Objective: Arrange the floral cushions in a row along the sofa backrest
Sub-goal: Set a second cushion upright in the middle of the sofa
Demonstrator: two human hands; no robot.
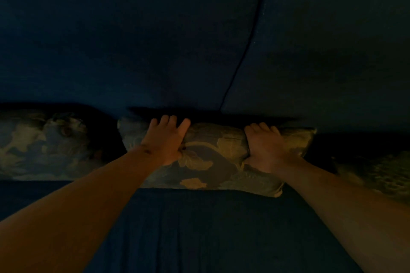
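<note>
The scene is dim. A floral cushion (213,157) with pale gold flowers on grey-blue cloth stands against the dark blue sofa backrest (155,40). My left hand (165,139) grips its top edge near the left end, fingers curled over the top. My right hand (267,149) grips the top edge near the right end and dents the cloth. A second floral cushion (44,146) leans on the backrest to the left, a dark gap between them. A third floral cushion (377,175) shows at the right edge, partly hidden by my right forearm.
The dark blue sofa seat (210,228) stretches below the cushions toward me. A seam (248,46) runs down the backrest and ends just above the middle cushion.
</note>
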